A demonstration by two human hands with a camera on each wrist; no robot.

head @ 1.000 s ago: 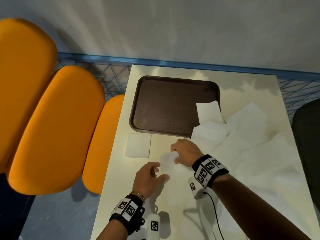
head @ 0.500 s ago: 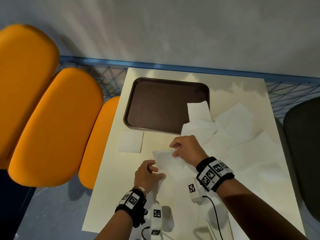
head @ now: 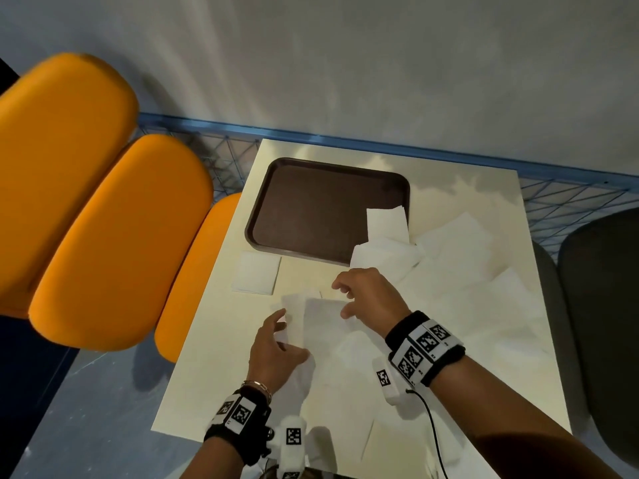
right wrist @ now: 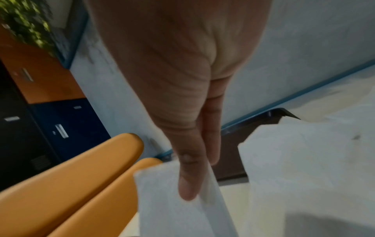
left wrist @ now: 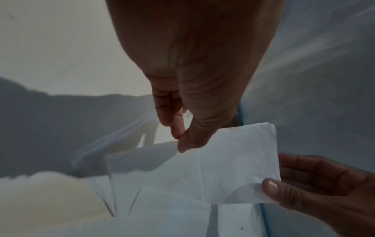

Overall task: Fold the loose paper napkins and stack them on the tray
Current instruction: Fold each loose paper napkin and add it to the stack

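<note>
Two hands hold one napkin above the table

The left hand (head: 273,350) pinches one side of the napkin (head: 318,323) and the right hand (head: 371,293) pinches the far side, thumb on top. The tray (head: 311,205) sits past the right hand, and the loose napkins (head: 466,271) lie to the right of that hand. The paper is thin — a hard pull could rip it, or a slip could make the fold crooked. No words can be read — only black-and-white square marks on the wrist bands (head: 423,347).
</note>
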